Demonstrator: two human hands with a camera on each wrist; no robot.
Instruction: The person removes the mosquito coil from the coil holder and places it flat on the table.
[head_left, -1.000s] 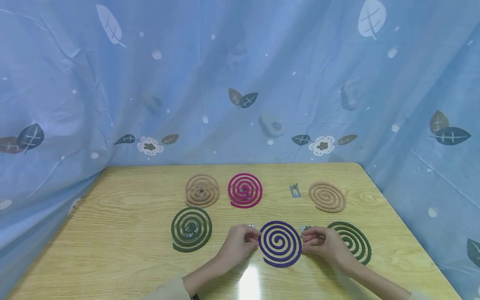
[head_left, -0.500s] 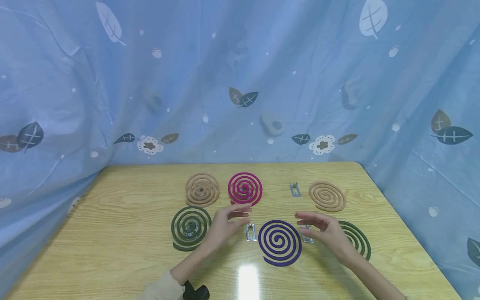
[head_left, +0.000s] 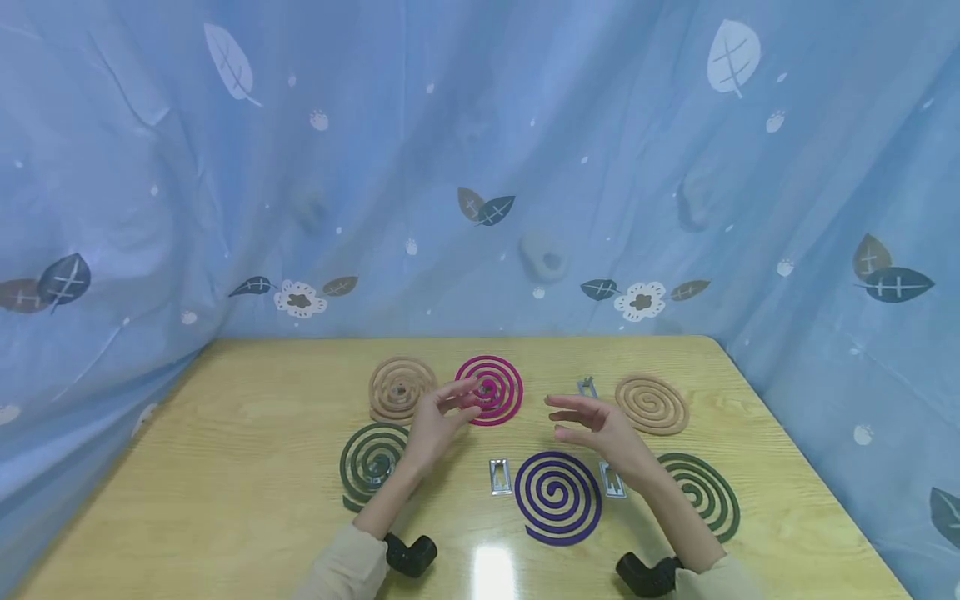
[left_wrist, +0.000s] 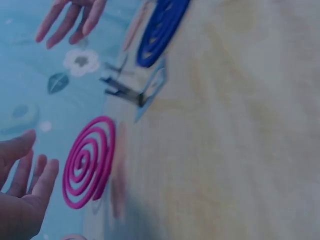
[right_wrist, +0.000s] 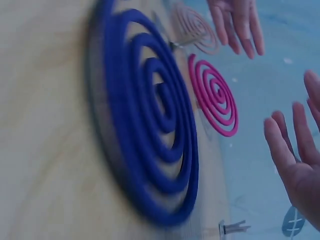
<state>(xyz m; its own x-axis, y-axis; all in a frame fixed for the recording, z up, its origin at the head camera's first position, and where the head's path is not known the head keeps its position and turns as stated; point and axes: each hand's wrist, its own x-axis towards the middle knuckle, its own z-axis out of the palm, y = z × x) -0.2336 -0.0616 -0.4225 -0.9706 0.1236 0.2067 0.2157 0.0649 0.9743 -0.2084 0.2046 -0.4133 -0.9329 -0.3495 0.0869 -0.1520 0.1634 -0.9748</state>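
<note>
Both hands are above the table with relaxed, parted fingers and hold nothing. My left hand [head_left: 437, 423] is in front of the pink mosquito coil [head_left: 489, 385]; its fingertips overlap that coil's left edge in the head view. My right hand [head_left: 603, 429] hovers behind the purple mosquito coil [head_left: 556, 490], left of the flat tan coil [head_left: 651, 403]. The purple coil looks blue in the right wrist view. It lies between a metal coil stand [head_left: 494, 477] and a second metal stand [head_left: 612, 482], the latter partly beside my right forearm. In the left wrist view the pink coil sits raised off the table.
At the left are another tan coil [head_left: 401, 390] and a dark green coil [head_left: 360, 471], each with metal showing at its centre. Another green coil [head_left: 708, 492] lies at the right, partly behind my forearm. A third stand [head_left: 587, 386] is at the back. A blue curtain [head_left: 480, 167] surrounds the table.
One second ago both hands held the purple coil by its edges. They have let go and moved up and away toward the back. The coil stays on the table.
</note>
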